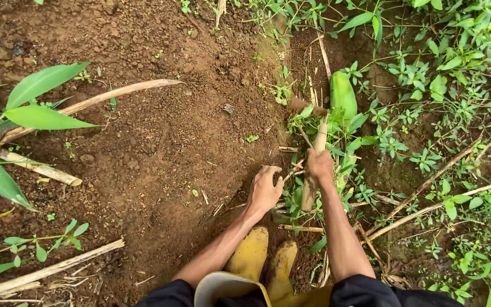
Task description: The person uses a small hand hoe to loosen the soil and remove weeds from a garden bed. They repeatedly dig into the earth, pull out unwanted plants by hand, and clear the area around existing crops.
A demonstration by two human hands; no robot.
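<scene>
Bare soil (160,148), right hand (320,166) clenching upright wooden-handled tool (313,170) pointing away, left hand (264,190) spread on weeds (296,187)

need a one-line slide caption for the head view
Right hand grips a wooden-handled tool among weeds; left hand rests on bare brown soil.

The person has 2 bare forearms, dark sleeves pushed up near the elbows, and 2 muddy yellow rubber boots (262,258) over dark trousers, wide-mouthed at the top.

Right hand (320,166) grips a wooden tool handle (313,170) among green weeds (416,85); left hand (264,190) presses bare brown soil (160,142).
</scene>
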